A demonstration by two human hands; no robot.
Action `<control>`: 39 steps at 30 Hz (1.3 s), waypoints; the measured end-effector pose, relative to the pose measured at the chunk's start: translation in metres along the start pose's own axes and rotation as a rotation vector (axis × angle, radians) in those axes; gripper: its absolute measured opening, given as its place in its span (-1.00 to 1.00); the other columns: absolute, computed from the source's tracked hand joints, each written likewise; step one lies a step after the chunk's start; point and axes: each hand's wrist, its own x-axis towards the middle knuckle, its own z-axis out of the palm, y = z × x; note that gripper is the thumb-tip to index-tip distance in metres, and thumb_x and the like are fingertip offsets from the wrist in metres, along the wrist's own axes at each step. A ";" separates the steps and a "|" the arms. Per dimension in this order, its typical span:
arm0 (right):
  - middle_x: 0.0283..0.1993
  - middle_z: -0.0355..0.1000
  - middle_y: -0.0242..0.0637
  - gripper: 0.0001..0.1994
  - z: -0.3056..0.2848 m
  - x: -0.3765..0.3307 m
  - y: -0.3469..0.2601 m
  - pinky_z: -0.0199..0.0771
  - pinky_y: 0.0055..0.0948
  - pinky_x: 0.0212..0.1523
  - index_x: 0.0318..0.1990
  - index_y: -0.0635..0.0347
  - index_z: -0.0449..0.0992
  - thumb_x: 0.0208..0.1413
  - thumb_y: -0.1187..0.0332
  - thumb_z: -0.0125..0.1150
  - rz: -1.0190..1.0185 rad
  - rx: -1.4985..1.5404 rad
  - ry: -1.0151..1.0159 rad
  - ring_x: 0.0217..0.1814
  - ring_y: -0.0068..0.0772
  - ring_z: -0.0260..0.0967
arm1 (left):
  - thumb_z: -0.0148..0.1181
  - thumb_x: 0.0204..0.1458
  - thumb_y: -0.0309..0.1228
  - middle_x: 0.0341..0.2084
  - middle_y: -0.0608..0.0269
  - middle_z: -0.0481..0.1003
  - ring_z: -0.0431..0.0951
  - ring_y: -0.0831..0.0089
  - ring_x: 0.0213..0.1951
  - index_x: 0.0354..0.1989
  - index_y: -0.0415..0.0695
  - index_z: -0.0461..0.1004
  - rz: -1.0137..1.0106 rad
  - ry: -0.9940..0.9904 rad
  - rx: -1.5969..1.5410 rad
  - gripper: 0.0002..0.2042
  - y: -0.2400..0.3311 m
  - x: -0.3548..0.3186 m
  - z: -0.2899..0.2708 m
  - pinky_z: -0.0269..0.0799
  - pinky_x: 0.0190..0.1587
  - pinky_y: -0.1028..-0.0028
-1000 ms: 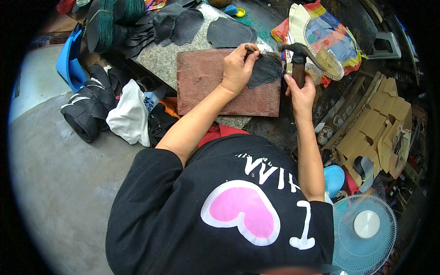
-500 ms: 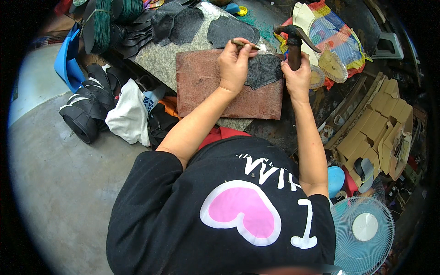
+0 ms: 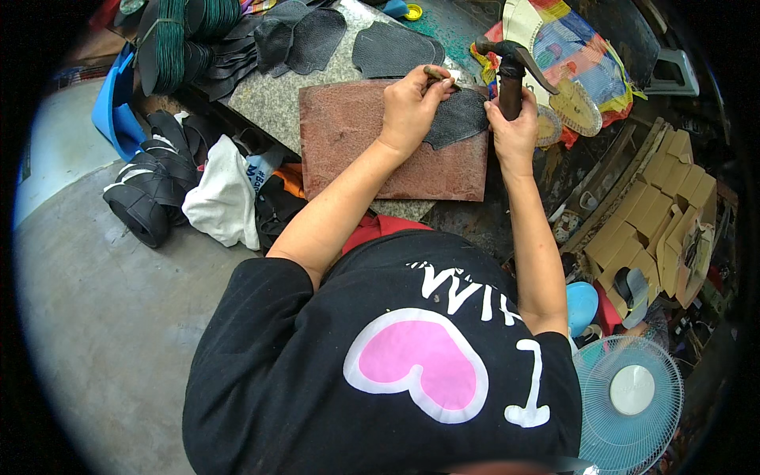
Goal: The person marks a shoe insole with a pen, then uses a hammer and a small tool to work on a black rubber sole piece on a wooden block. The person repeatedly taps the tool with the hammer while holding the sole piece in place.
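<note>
My left hand point(image 3: 408, 115) is closed round a short, slim metal tool that looks like a punch point(image 3: 435, 74), tilted near the upper edge of a black leather piece point(image 3: 457, 125). The leather has a textured face and lies on a reddish-brown board point(image 3: 340, 146). At the leather's right edge, my right hand point(image 3: 514, 136) grips a hammer point(image 3: 511, 91) by its dark handle. The hammer's curved metal head points away from me. The tip of the slim tool is too small to make out clearly.
Beyond the board, more black leather pieces point(image 3: 396, 49) lie on a speckled stone slab point(image 3: 265, 107). Pale cut-out shapes point(image 3: 575, 107) rest on a colourful woven bag point(image 3: 586, 55) at the far right. Cardboard boxes point(image 3: 657, 190) and a fan point(image 3: 629, 396) stand at right.
My left hand has shifted slightly to the right with the slim tool, which now tilts differently over the leather. My right hand keeps the hammer raised in nearly the same place.
</note>
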 end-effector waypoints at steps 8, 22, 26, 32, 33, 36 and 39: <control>-0.29 0.52 -0.29 -0.59 -0.005 0.001 -0.007 0.48 -0.43 -0.20 0.01 0.29 0.40 0.02 0.40 0.37 0.046 0.009 -0.040 -0.30 -0.47 0.48 | 0.19 0.10 -0.56 -0.36 0.12 0.62 0.65 0.46 -0.32 -0.22 -0.28 0.53 0.108 -0.024 0.212 -0.90 0.004 0.002 0.001 0.57 -0.28 0.49; -0.19 0.55 -0.12 -0.58 -0.070 -0.050 -0.087 0.48 -0.39 -0.25 0.20 0.09 0.39 0.25 0.16 0.16 -0.144 -0.491 -0.103 -0.27 -0.26 0.53 | 0.19 -0.02 -0.59 -0.40 -0.06 0.53 0.57 0.02 -0.30 -0.25 -0.25 0.45 0.621 -0.133 0.572 -0.85 0.005 0.008 0.009 0.48 -0.22 0.22; -0.08 0.55 -0.08 -0.60 -0.068 -0.065 -0.057 0.50 -0.20 -0.16 0.19 -0.04 0.40 0.24 0.14 0.15 -0.067 -0.625 -0.134 -0.10 0.03 0.53 | 0.21 0.04 -0.56 -0.37 0.02 0.56 0.61 0.14 -0.33 -0.22 -0.25 0.47 0.576 -0.087 0.561 -0.86 -0.003 0.008 0.008 0.50 -0.28 0.31; -0.06 0.55 -0.15 -0.62 -0.063 -0.074 -0.049 0.53 -0.16 -0.22 0.14 -0.02 0.43 0.24 0.08 0.12 -0.069 -0.652 -0.128 -0.13 0.01 0.53 | 0.11 0.19 -0.57 -0.37 0.20 0.59 0.62 0.55 -0.31 -0.20 -0.30 0.48 -0.021 0.032 -0.117 -0.92 -0.011 0.011 0.007 0.56 -0.25 0.55; -0.06 0.55 -0.15 -0.62 -0.063 -0.073 -0.048 0.53 -0.16 -0.22 0.14 -0.03 0.43 0.24 0.07 0.11 -0.055 -0.656 -0.132 -0.13 0.02 0.53 | 0.10 0.21 -0.55 -0.36 0.24 0.58 0.61 0.58 -0.31 -0.21 -0.31 0.49 -0.023 -0.019 -0.084 -0.91 -0.012 0.011 0.007 0.57 -0.21 0.59; -0.11 0.55 -0.10 -0.63 -0.064 -0.073 -0.046 0.51 -0.16 -0.20 0.16 -0.05 0.42 0.26 0.09 0.10 -0.064 -0.645 -0.126 -0.13 0.06 0.52 | 0.13 0.19 -0.53 -0.35 0.22 0.60 0.62 0.57 -0.33 -0.19 -0.32 0.49 0.022 -0.075 0.042 -0.90 -0.010 0.011 0.006 0.57 -0.22 0.58; -0.12 0.55 -0.05 -0.62 -0.063 -0.072 -0.044 0.50 -0.16 -0.19 0.18 -0.08 0.41 0.26 0.09 0.10 -0.065 -0.632 -0.128 -0.12 0.09 0.51 | 0.13 0.19 -0.53 -0.36 0.22 0.60 0.62 0.58 -0.32 -0.20 -0.32 0.49 0.051 -0.062 0.053 -0.89 -0.008 0.010 0.007 0.57 -0.24 0.59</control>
